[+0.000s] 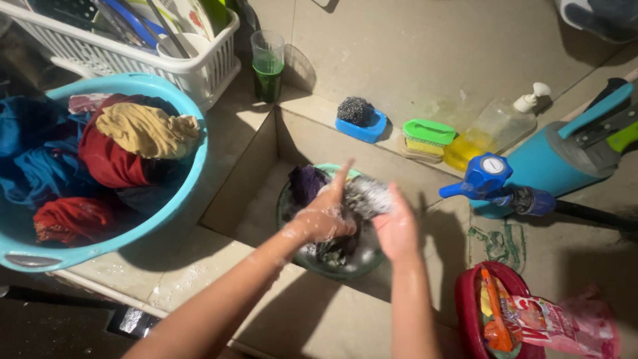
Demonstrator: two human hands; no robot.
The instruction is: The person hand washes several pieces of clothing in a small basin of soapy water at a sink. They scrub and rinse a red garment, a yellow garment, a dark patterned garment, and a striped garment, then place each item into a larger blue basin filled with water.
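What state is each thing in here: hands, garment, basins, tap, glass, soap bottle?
Left hand: soapy, gripping wet garment.
Right hand: soapy, pressed against garment.
Garment: wet, bunched, lathered.
Green basin: in sink, sudsy.
Blue basin: full of clothes.
Tap: no water visible.
Glass: partly full, green liquid.
Soap bottle: lying down, partly full.

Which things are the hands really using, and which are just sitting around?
In use: left hand, right hand, soapy cloth, green basin.

Lying about: laundry tub, dish rack, cup, scourer, brush, soap bottle, tap.
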